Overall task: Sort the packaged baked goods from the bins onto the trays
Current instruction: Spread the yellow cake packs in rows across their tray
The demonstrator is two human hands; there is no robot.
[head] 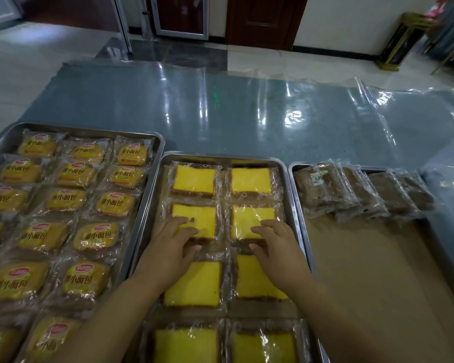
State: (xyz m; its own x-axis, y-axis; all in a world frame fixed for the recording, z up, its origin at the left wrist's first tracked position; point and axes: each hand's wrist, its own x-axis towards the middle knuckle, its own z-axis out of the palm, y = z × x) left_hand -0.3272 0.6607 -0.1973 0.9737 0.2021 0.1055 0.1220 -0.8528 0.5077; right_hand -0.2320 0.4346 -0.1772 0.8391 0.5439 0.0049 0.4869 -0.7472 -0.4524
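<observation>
Three metal trays lie side by side on the table. The middle tray (152, 205) holds wrapped yellow cake slices in two columns. My left hand (172, 244) rests flat on the second-row left slice (202, 218), fingers spread. My right hand (275, 244) lies flat on the second-row right slice (249, 218). Neither hand grips anything. The left tray (157, 145) is full of wrapped small buns (66, 201) with red and yellow labels. The right tray (297, 195), lined with brown paper, carries a leaning row of wrapped brown cakes (351, 192) at its far end.
The table is covered with shiny clear plastic film (246, 111) over a blue-grey top. Brown paper (377, 271) fills most of the right tray. Beyond the table are a tiled floor, dark doors (260, 19) and a gold-framed stand (398, 43). No bins are in view.
</observation>
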